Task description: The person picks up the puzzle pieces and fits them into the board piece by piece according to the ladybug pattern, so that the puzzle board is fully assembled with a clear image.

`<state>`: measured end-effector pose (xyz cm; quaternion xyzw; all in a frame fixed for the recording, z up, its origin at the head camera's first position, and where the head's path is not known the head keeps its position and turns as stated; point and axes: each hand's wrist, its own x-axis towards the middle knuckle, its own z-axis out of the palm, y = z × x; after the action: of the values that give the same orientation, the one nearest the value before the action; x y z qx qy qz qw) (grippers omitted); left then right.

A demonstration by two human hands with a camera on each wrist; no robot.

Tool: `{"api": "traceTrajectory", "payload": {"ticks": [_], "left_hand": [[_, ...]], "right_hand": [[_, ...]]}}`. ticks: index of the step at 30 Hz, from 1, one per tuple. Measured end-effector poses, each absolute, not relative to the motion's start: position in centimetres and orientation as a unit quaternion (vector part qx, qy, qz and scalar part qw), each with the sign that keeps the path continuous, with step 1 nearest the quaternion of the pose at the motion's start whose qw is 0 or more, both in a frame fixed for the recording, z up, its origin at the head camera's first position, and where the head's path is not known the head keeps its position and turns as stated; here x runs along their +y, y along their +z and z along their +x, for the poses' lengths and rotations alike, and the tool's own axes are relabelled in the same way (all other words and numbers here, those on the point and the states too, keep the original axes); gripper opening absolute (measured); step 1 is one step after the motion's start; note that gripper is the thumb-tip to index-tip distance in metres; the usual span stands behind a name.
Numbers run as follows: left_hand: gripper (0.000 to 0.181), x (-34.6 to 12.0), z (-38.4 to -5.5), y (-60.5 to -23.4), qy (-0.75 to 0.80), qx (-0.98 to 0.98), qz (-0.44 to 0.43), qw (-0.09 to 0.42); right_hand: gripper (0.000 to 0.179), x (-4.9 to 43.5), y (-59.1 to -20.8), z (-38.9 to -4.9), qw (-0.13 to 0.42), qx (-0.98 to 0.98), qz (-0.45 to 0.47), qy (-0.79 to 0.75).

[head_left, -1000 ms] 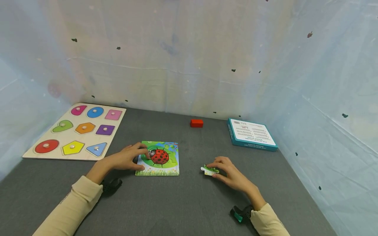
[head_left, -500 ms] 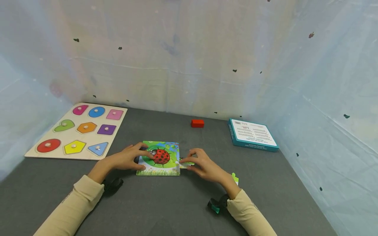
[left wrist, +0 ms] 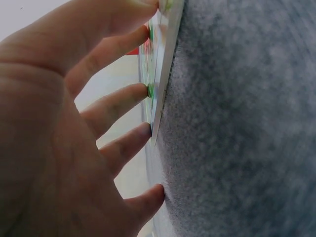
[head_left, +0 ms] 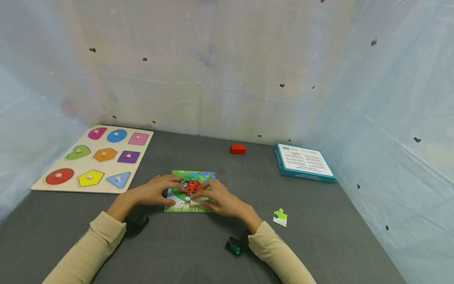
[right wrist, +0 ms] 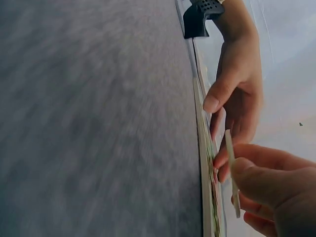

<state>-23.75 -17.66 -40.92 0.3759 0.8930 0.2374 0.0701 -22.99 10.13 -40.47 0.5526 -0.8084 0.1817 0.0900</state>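
The ladybug puzzle lies flat on the grey table. My left hand rests on its left side; in the left wrist view the spread fingertips touch its surface near the edge, while the little finger touches the cloth. Above the puzzle's lower middle, my right hand pinches a puzzle piece between thumb and fingers. From the right wrist, that puzzle piece appears edge-on, lifted off the board. My fingers hide part of the puzzle's right side. A loose green and white puzzle piece lies to the right.
At the back left lies a wooden shape board with colored knobbed pieces. A small red block sits toward the back. The teal and white box is at the back right. Plastic sheeting walls the table's back and sides.
My right hand has carried the pinched puzzle piece leftward from the table to over the ladybug puzzle, uncovering the loose piece behind. My left hand has stayed on the puzzle.
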Motion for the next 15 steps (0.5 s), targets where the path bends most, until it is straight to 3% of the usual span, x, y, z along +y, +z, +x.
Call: {"api": "traceTrajectory", "payload": {"ticks": [8,15], "left_hand": [[0.043,-17.6,-23.7,-41.0,0.235,0.894,0.375,0.068],[0.045,-17.5,-23.7,-40.9,0.274,0.879,0.378,0.096]], "right_hand": [[0.023,8.9,-40.9,-23.1,0.079,-0.818,0.546,0.165],[0.024,8.6,-41.2,-23.0,0.07,-0.838,0.521,0.149]]}}
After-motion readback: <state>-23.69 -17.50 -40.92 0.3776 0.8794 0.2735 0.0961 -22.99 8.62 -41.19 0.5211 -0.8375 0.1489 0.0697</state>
